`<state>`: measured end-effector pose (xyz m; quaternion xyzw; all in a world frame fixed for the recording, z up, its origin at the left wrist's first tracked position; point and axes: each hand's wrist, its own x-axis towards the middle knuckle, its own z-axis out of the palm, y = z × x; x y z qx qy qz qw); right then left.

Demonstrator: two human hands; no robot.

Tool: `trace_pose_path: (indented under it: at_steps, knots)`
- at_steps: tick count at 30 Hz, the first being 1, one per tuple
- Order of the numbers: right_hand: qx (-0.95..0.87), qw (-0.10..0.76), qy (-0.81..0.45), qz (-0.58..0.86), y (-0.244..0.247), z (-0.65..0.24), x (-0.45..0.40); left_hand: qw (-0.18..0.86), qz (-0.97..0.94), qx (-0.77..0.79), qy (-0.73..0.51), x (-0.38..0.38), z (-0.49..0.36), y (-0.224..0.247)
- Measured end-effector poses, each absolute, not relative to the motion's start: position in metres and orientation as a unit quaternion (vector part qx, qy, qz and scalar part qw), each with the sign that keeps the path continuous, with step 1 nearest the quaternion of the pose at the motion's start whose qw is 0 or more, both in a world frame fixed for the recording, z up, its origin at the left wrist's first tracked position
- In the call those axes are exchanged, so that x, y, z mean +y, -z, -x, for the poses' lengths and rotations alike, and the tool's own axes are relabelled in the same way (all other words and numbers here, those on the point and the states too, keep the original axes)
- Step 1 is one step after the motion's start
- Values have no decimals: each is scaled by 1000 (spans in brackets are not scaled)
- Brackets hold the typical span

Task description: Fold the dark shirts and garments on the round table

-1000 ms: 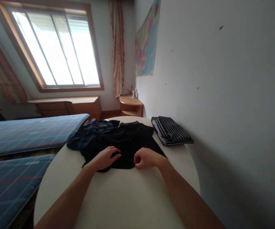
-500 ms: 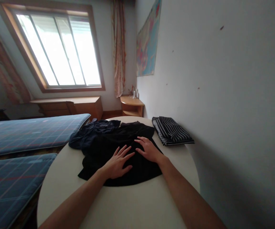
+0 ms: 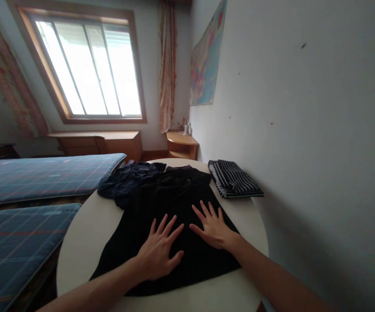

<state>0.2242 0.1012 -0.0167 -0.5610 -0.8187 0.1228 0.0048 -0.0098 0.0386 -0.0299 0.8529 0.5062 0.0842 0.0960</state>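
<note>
Near the table's (image 3: 77,242) front edge, the left hand (image 3: 158,251) and right hand (image 3: 213,227), fingers spread, rest on the black garment (image 3: 194,260).

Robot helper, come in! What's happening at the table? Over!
Left hand and right hand open, palms down on black garment. Garment spread out. Navy cloth bunched against its far left side.
</note>
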Motion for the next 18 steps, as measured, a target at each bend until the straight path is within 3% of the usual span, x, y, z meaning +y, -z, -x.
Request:
trace_pose_path:
  at_steps: [9, 18]
  knots:
    - [-797, -91, -149, 579, -15, -237, 45, 164, -875, 445, -94, -2, 1, 11]
    - [-823, -37, -30, 566, -36, -228, 78, -38, -778, 590, -212, 138, 69, -16]
